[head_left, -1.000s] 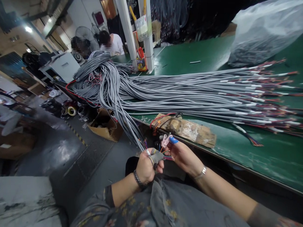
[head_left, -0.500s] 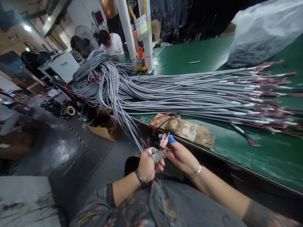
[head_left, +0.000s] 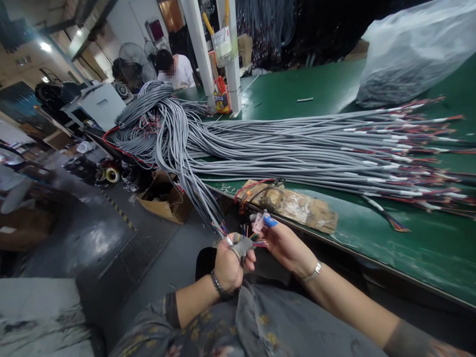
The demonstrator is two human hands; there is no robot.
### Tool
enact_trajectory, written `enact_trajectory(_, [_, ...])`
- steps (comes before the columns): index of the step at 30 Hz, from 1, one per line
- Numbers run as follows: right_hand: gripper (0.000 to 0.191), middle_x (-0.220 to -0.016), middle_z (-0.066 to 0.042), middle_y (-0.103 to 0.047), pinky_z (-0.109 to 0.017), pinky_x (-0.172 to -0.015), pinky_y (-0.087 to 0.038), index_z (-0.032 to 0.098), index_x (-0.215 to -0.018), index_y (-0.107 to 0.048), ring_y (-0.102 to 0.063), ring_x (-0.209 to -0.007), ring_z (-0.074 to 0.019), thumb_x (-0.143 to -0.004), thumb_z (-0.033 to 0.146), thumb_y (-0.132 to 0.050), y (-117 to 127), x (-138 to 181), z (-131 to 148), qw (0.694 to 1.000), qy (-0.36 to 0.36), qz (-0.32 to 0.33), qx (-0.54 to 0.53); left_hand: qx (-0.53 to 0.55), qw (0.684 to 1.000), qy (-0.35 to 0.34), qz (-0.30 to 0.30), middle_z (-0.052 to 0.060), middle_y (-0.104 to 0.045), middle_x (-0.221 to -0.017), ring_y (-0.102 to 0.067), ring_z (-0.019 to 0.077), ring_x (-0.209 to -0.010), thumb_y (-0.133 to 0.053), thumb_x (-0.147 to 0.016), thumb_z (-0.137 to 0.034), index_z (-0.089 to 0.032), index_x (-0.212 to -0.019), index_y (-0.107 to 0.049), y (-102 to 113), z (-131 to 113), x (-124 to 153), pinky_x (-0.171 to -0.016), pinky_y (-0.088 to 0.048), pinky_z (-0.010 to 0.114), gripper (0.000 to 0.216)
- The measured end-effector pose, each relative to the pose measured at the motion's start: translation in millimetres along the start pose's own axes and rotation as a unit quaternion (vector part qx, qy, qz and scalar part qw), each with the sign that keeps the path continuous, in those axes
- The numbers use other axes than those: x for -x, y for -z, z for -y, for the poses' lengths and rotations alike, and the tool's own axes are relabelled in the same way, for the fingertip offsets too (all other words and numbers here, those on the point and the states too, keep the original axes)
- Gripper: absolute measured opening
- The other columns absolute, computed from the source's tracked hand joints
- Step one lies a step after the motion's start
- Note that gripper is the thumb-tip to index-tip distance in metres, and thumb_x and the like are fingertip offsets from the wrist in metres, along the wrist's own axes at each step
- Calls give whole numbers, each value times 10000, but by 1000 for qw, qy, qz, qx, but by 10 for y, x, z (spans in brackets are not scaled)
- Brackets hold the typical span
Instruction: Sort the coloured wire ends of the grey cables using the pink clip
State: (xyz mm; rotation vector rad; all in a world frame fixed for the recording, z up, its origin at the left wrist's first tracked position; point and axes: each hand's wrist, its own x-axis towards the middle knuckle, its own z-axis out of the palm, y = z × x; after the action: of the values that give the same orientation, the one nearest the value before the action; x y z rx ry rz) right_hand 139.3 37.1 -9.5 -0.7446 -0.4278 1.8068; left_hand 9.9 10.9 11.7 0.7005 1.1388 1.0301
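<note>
My left hand (head_left: 230,262), with grey covers on some fingers, is closed around the end of a grey cable whose thin coloured wires (head_left: 259,243) fan out to the right. More grey cables (head_left: 205,203) hang from the bench down to this hand. Beside it, my right hand (head_left: 285,244) has a blue cover on one digit and pinkish wrapping on another. Its thumb and fingertips are pressed together at the coloured wires; what exactly sits between them is too small to make out.
Long grey cables (head_left: 283,145) with stripped ends lie across the green bench (head_left: 400,251). At its front edge is a worn wooden block (head_left: 301,210) with wires. A clear plastic bag (head_left: 421,52) stands far right, an open cardboard box (head_left: 170,204) below left. Another person (head_left: 181,71) sits behind.
My left hand has shifted slightly left and down with the cable. The right hand stays near the wires, its fingertips a little lower, and the coloured wires are spread differently.
</note>
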Motion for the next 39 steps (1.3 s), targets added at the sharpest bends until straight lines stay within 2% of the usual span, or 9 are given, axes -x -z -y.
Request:
enact_trajectory(6, [329,-616,6,-596,-237,-529,-417,170,-772,-704,-483,-544,-105,-683,482,-761,38,0,-24,999,6,40,15,5,1000,-7,-19,-34,-526,-421,-403,48,-290,-735,-533,-500,-168,-570,-480,-59,-32,-7,-321,-230,168,420])
enact_trajectory(9, [341,-644,-6,-611,-284,-573,-439,191,-858,-695,-524,-592,-142,-735,508,-707,95,-41,-54,997,11,70,16,11,1000,-4,-16,-32,-535,-426,-408,50,-289,-732,-536,-497,-169,-573,-482,-68,-21,-11,-320,-234,169,414])
enact_trajectory(13, [416,-680,-19,-633,-330,-607,-455,204,-934,-678,-564,-629,-177,-737,570,-673,153,-110,-106,995,-2,98,6,11,1000,-7,-16,-28,-537,-425,-416,52,-289,-726,-546,-485,-166,-579,-492,-74,-1,-25,-319,-234,169,397])
enact_trajectory(19, [401,-722,-26,-658,-302,-551,-416,199,-875,-687,-534,-575,-160,-724,570,-683,124,-139,-129,997,-10,70,0,5,1000,-1,-15,-25,-539,-431,-415,51,-288,-727,-535,-487,-167,-570,-483,-88,20,-36,-322,-240,173,404])
enact_trajectory(25, [342,-673,-2,-640,-269,-505,-368,199,-801,-711,-481,-530,-129,-689,521,-741,96,-137,-122,999,-24,31,-27,5,1000,5,-13,-27,-535,-435,-412,53,-292,-729,-554,-497,-168,-591,-482,-80,56,-42,-326,-226,172,413])
enact_trajectory(35, [425,-706,-14,-638,-283,-565,-427,213,-754,-686,-508,-581,-141,-656,626,-705,68,-60,-97,998,-35,50,-24,-6,1000,14,-13,-28,-537,-430,-410,50,-292,-721,-546,-512,-169,-591,-489,-62,58,-6,-324,-240,168,416])
enact_trajectory(39, [493,-709,-19,-629,-260,-557,-432,195,-742,-681,-519,-594,-126,-582,658,-735,121,58,-56,993,-85,79,32,-23,1000,9,-8,-22,-545,-430,-418,57,-296,-730,-545,-542,-172,-586,-481,1,83,10,-323,-257,170,448])
